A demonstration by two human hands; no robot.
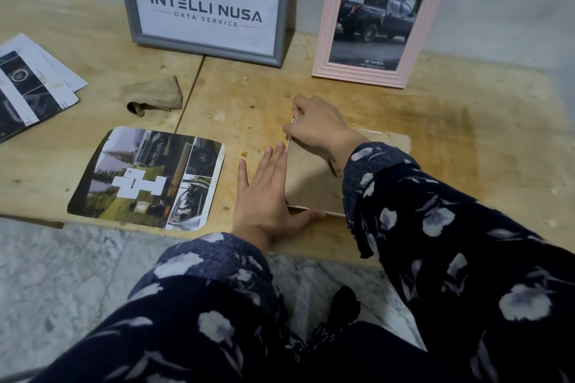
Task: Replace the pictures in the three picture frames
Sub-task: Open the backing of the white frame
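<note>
The right hand [317, 127] curls its fingertips around the far-left corner of a flat frame [311, 177] lying face-down on the wooden board [466, 134], pinching what looks like a thin panel edge or tab, though the detail is too small to be sure. The left hand [264, 190] lies flat with straight fingers along the frame's left edge, thumb tucked against its near side, bracing it. The frame's long axis runs left to right under the right forearm. A loose printed picture [149, 177] lies well apart to the left, nearer the left hand. Behind stand a grey frame [133, 9] and a pink arched frame [413, 40], both already holding pictures.
</note>
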